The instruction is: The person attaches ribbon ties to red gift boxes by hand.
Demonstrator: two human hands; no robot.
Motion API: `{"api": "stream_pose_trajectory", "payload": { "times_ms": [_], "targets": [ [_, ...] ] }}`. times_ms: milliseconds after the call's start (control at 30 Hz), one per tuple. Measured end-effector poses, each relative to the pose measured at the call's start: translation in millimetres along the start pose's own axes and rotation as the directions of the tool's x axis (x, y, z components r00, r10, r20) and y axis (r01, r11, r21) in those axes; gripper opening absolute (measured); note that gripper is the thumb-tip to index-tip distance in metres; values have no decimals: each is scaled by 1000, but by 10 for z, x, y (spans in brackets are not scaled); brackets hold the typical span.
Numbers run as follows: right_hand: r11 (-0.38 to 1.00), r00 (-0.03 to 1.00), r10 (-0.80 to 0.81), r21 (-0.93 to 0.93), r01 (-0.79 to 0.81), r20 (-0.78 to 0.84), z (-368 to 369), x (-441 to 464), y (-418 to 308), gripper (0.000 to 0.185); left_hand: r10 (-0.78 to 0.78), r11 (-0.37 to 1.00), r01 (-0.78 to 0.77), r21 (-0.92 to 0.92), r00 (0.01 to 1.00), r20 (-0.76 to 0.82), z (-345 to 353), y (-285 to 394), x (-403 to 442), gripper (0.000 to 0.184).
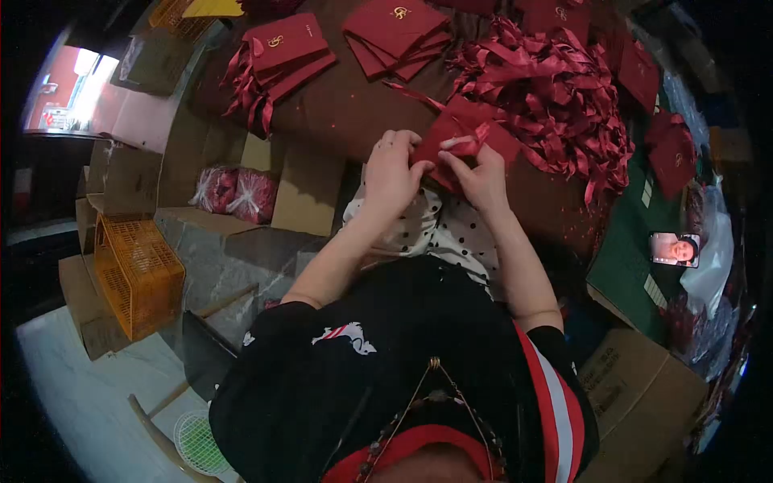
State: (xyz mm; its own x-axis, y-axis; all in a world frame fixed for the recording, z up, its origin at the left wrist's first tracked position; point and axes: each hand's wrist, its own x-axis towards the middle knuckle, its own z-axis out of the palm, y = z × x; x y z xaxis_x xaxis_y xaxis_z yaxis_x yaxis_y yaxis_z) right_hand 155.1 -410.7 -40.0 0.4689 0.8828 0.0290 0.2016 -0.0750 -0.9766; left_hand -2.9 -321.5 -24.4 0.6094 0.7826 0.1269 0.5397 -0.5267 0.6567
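A flat dark red paper gift bag (501, 143) lies at the table's near edge, between my two hands. My left hand (391, 171) is at its left side, the fingers curled over the edge and the thumb pressed on it. My right hand (485, 179) pinches a red satin ribbon (467, 143) above the bag, thumb against fingers. Just beyond, to the right, spreads a big tangled heap of the same ribbon (555, 97). Whether the ribbon passes through the bag is hidden by my fingers.
Stacks of dark red bags with gold print, one with ribbons (282, 48) and one without (394, 32), lie on the brown table (322, 105). A phone (675, 249) is at the right on a green surface. Cardboard boxes (636, 394) and an orange crate (137, 274) stand around.
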Motion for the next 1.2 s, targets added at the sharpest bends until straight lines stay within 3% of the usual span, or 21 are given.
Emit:
{"api": "stream_pose_trajectory", "payload": {
  "times_ms": [67,133,333,400,600,633,800,867,933,967,1000,1100,1200],
  "targets": [
    [857,903,-428,-325,400,-18,9,39,-5,19,-40,999,39,29,999,24,-6,10,17,44],
    [827,899,-439,-395,400,-9,20,41,-14,19,-63,996,66,-64,997,48,-27,-2,18,44],
    [749,867,-499,-500,436,8,66,80,95,22,-45,996,47,-73,998,33,3,-34,24,41],
    [775,870,-492,-463,431,-14,69,78,85,21,-63,993,67,-92,997,49,10,-48,32,42],
    [725,873,-471,-509,464,125,27,64,166,22,-81,995,85,-61,994,70,2,-25,37,41],
    [729,911,-388,-558,396,140,45,63,164,23,-73,995,76,-68,996,52,14,-32,31,40],
    [692,878,-470,-580,431,92,132,44,173,22,-9,998,10,-56,1000,10,36,-29,39,36],
    [666,932,-325,-661,345,159,139,42,152,18,-6,996,2,-93,999,-41,39,-15,6,35],
    [659,947,-305,-697,284,97,194,12,129,18,-14,982,12,-187,1000,-7,29,13,7,34],
    [636,913,-395,-687,352,102,214,20,365,20,-43,988,47,-147,999,28,25,26,6,32],
    [660,897,-432,-646,383,91,202,4,314,21,29,997,-29,-66,1000,3,33,16,-1,29],
    [750,921,-382,-557,357,76,147,42,284,23,26,990,-23,-137,1000,14,36,35,-24,25],
    [740,956,-257,-607,290,143,73,39,168,24,59,983,-54,-174,998,23,68,66,-71,24]
  ]
}}
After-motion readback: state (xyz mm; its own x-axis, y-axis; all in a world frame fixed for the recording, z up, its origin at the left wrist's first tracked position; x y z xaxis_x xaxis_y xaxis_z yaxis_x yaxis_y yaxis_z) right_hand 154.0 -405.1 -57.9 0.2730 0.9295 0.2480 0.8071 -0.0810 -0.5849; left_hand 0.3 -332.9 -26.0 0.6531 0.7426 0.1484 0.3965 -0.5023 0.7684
